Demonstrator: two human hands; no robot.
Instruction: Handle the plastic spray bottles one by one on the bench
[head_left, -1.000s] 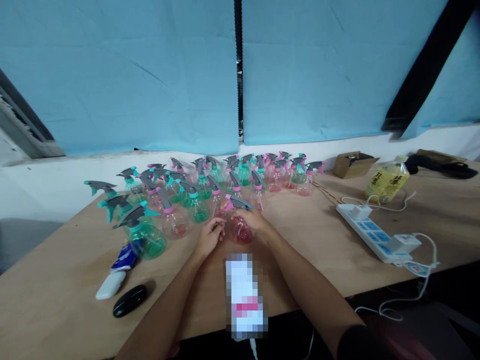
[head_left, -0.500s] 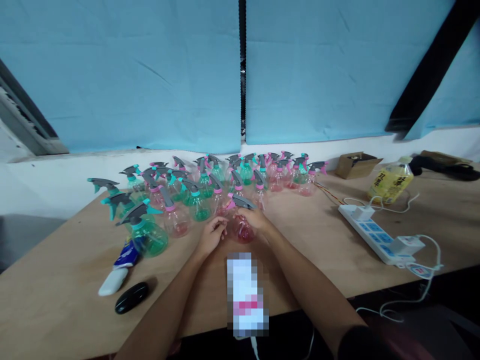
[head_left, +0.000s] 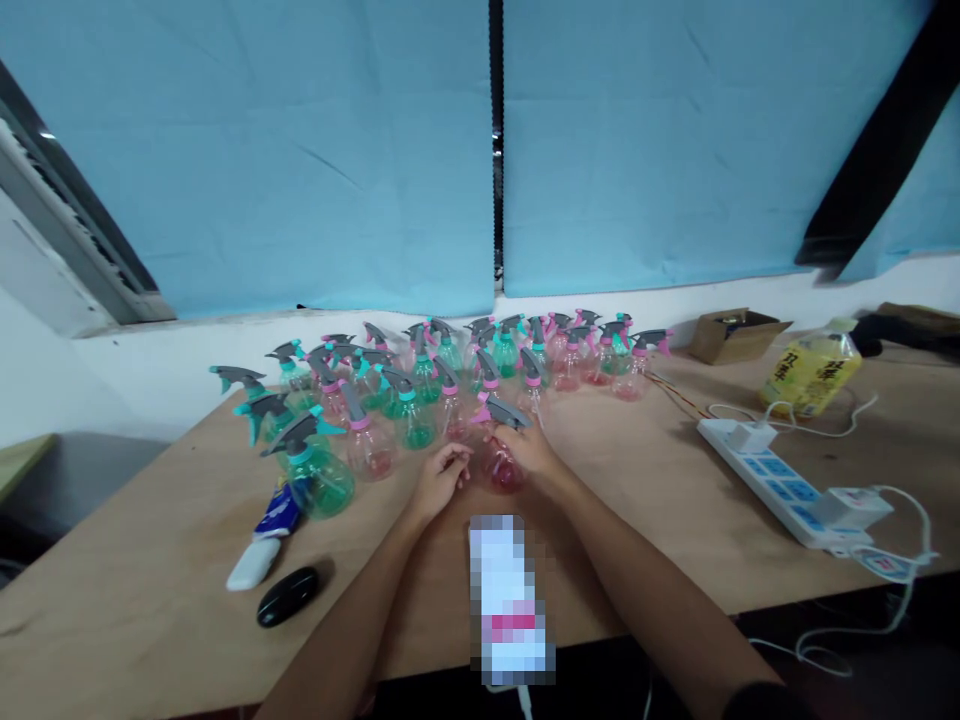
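Observation:
My right hand (head_left: 529,445) is closed around the neck of a clear pink spray bottle (head_left: 501,472) with a grey and pink trigger head. The bottle is upright, its base on or close to the table. Just left of it is my left hand (head_left: 444,478), fingers loosely curled with a gap at the thumb, and nothing visible in it. Behind both hands, several pink and green spray bottles stand in a cluster, among them a pink bottle (head_left: 371,450) and a green bottle (head_left: 324,483) at the near left.
A phone (head_left: 508,600), pixelated, lies before me on a cable. To the left are a blue packet (head_left: 277,512), a white object (head_left: 254,564) and a black oval case (head_left: 288,597). At right are a power strip (head_left: 780,490), a yellow-labelled jug (head_left: 814,370) and a cardboard box (head_left: 735,338).
The whole view has shifted, so things appear slightly farther right and lower. My right hand keeps its grip on the pink spray bottle; my left hand stays beside it.

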